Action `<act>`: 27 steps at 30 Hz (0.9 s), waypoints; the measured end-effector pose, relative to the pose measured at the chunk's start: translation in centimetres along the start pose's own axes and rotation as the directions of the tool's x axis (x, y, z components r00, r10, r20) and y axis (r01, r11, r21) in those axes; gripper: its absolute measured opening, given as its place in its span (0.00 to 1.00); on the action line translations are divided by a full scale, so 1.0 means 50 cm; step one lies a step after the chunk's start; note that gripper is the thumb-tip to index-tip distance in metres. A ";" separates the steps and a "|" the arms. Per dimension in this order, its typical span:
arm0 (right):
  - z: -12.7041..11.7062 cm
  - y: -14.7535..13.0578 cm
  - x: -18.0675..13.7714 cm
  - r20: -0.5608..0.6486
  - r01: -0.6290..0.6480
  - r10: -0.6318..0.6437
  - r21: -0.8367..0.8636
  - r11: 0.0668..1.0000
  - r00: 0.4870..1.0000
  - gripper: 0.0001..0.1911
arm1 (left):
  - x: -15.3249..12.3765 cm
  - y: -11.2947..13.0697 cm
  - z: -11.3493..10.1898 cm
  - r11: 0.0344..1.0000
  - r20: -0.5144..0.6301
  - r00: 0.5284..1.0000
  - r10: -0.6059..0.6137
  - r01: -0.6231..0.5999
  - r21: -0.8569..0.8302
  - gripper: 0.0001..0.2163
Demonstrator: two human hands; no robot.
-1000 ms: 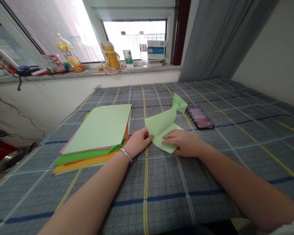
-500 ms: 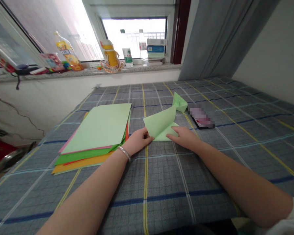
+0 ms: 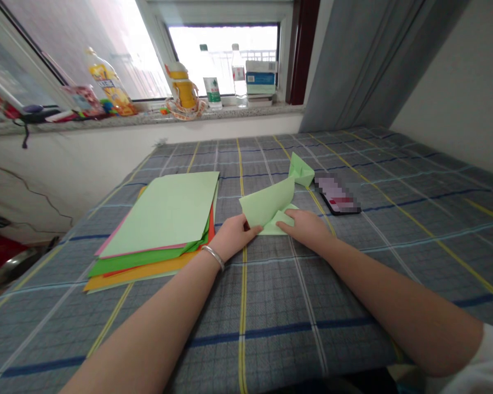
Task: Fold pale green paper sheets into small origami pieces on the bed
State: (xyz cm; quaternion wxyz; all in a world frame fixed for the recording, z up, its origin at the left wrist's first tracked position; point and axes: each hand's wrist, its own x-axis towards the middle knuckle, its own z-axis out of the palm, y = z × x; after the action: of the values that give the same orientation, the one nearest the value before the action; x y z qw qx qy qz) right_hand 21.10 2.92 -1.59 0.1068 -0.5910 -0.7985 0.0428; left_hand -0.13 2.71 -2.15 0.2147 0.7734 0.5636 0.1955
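A light green sheet of paper (image 3: 270,201), partly folded, lies on the checked cloth between my hands. Its far flap stands raised at a slant, and a smaller fold lies near the right end. My left hand (image 3: 235,235) grips the paper's near left edge, with the thumb on top. On the right side, my right hand (image 3: 306,225) pinches the smaller folded part between thumb and fingers. Just beyond the sheet stands a folded green paper piece (image 3: 301,171).
A stack of coloured paper (image 3: 164,213) lies left of my hands. To the right is a phone (image 3: 337,195). Bottles, a yellow cup (image 3: 184,90) and boxes (image 3: 261,79) line the windowsill at the back. The checked cloth (image 3: 279,350) covers the surface.
My left thumb has shifted slightly right along the paper. Near my right hand, a small part of the sheet is now folded up and over.
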 end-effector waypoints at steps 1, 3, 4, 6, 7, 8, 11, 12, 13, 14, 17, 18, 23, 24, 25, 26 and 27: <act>0.000 0.000 0.000 -0.001 0.000 0.000 -0.003 1.000 1.000 0.20 | 0.000 0.003 0.001 1.000 -0.002 1.000 -0.003 0.003 0.006 0.14; 0.000 0.000 0.001 -0.004 -0.003 0.003 -0.007 1.000 1.000 0.20 | 0.000 0.007 0.002 1.000 0.001 1.000 -0.016 0.016 0.022 0.14; 0.001 0.000 0.001 -0.003 -0.006 0.006 -0.011 1.000 1.000 0.20 | 0.000 0.009 0.002 0.999 0.002 1.000 -0.023 0.023 0.028 0.15; 0.001 0.000 0.001 -0.005 -0.018 0.018 -0.022 1.000 1.000 0.20 | 0.002 0.010 0.001 0.999 0.006 0.999 -0.031 0.031 0.034 0.15; 0.001 0.000 0.001 -0.006 -0.025 0.024 -0.030 0.999 1.000 0.20 | 0.002 0.011 0.001 0.999 0.009 0.999 -0.032 0.031 0.035 0.15; 0.001 0.001 0.001 -0.004 -0.032 0.031 -0.038 0.999 0.999 0.21 | 0.003 0.011 0.001 0.999 0.011 1.000 -0.029 0.029 0.037 0.15; 0.002 0.002 0.003 0.001 -0.045 0.045 -0.067 0.997 0.999 0.21 | 0.004 0.012 0.001 0.998 0.019 0.999 -0.025 0.025 0.050 0.14; 0.002 0.002 0.003 0.004 -0.048 0.048 -0.075 0.996 0.999 0.21 | 0.004 0.012 0.001 0.998 0.019 1.000 -0.023 0.022 0.052 0.14; 0.002 0.002 0.004 0.008 -0.052 0.053 -0.081 0.995 0.999 0.21 | 0.004 0.012 0.001 0.998 0.019 1.000 -0.020 0.019 0.053 0.14; 0.002 0.002 0.006 0.015 -0.059 0.061 -0.086 0.995 0.998 0.21 | 0.003 0.012 0.001 0.998 0.018 1.000 -0.018 0.017 0.054 0.14; 0.001 0.000 0.010 0.049 -0.085 0.090 -0.091 0.992 0.995 0.22 | 0.002 0.011 0.000 0.999 0.007 1.000 -0.001 0.001 0.054 0.14; 0.001 -0.001 0.011 0.057 -0.094 0.100 -0.092 0.991 0.993 0.22 | 0.002 0.011 0.000 0.999 0.003 1.000 0.005 -0.005 0.054 0.14; 0.001 -0.003 0.015 0.081 -0.136 0.143 -0.095 0.986 0.986 0.21 | 0.004 0.005 -0.001 0.990 -0.026 0.994 0.105 -0.102 0.100 0.13; 0.001 -0.003 0.016 0.081 -0.140 0.148 -0.096 0.985 0.986 0.21 | 0.004 0.004 -0.001 0.982 -0.035 0.990 0.135 -0.129 0.136 0.14; 0.001 -0.003 0.016 0.080 -0.143 0.151 -0.096 0.985 0.985 0.21 | 0.004 0.003 -0.002 0.973 -0.042 0.986 0.162 -0.152 0.174 0.14; 0.002 -0.003 0.016 0.078 -0.143 0.150 -0.096 0.985 0.986 0.21 | 0.003 0.002 -0.004 0.964 -0.044 0.982 0.182 -0.169 0.206 0.14; 0.002 -0.003 0.016 0.077 -0.140 0.148 -0.095 0.986 0.986 0.21 | 0.003 0.001 -0.007 0.958 -0.038 0.980 0.194 -0.181 0.224 0.14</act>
State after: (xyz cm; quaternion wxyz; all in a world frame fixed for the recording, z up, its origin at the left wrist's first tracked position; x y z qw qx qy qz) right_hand 20.70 3.63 -1.55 0.0434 -0.6491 -0.7585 0.0394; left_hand -0.25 2.85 -1.83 0.0915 0.8362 0.5118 0.1744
